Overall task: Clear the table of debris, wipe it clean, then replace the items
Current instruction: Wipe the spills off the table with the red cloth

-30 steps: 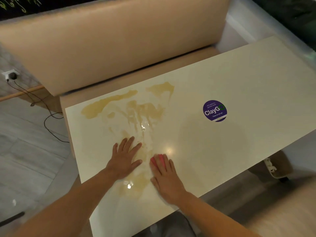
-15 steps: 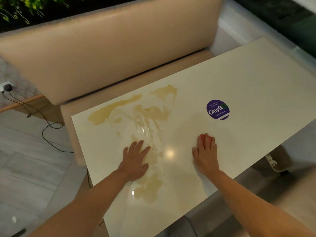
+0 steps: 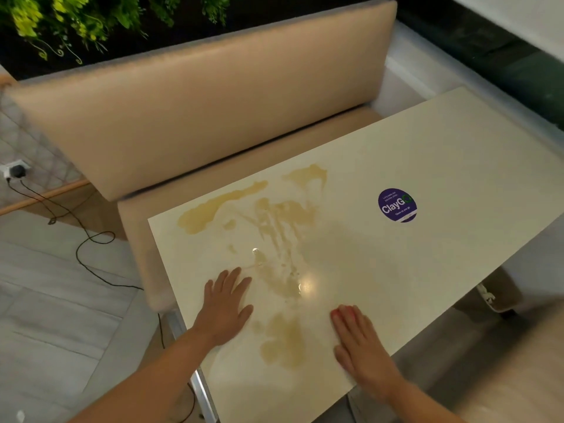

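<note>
Wiping is judged under way: a red cloth [image 3: 343, 312] is pressed flat under the spread right hand [image 3: 361, 346], right of the brown spill [image 3: 282, 340]; left hand [image 3: 225, 306] is spread on the surface [image 3: 427, 154]. Next, a sweep through the spill is called for.

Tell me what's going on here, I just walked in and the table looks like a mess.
A person is wiping a spill off the cream table. The right hand presses flat on a small pink cloth near the front edge, while the left hand rests flat on the tabletop to brace. Brownish liquid smears cover the table's left part, so wiping is far from done. A purple ClayGo sticker sits further right.
</note>
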A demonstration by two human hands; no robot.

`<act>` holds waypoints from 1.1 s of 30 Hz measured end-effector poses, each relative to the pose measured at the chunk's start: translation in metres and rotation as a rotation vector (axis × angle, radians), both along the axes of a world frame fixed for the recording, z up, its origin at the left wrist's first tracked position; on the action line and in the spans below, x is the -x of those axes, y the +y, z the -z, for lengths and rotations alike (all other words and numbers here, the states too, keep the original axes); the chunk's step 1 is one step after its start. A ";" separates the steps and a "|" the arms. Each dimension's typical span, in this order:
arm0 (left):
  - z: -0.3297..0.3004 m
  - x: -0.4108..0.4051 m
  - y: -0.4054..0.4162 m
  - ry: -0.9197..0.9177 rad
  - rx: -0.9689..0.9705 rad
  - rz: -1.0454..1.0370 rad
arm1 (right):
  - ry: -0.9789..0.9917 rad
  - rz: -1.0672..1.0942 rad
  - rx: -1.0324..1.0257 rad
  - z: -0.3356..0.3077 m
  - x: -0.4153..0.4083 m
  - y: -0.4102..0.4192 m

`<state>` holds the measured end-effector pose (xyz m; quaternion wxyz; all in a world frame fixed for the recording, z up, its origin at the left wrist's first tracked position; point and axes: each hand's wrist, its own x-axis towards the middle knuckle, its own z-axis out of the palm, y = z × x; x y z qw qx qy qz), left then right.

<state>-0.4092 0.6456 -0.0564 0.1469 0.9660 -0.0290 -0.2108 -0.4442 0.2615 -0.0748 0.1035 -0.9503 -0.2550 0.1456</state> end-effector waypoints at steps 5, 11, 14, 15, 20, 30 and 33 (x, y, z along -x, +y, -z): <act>-0.001 -0.004 0.000 0.015 -0.047 0.027 | 0.018 0.378 0.062 -0.012 -0.071 -0.017; -0.003 -0.007 -0.001 0.038 -0.076 0.048 | 0.000 0.470 0.028 -0.008 -0.103 0.072; -0.007 -0.009 -0.001 0.052 -0.079 0.057 | 0.036 0.257 -0.007 -0.006 -0.072 0.110; -0.008 -0.010 -0.001 0.054 -0.078 0.058 | 0.041 0.183 -0.011 -0.007 -0.057 0.114; -0.013 -0.011 0.001 0.048 -0.056 0.063 | 0.036 -0.117 -0.036 -0.001 0.001 0.064; -0.014 -0.010 -0.003 0.052 -0.064 0.055 | 0.049 0.431 0.100 -0.009 -0.084 0.009; -0.013 -0.010 -0.003 0.059 -0.079 0.053 | -0.025 0.556 0.050 -0.006 -0.086 0.055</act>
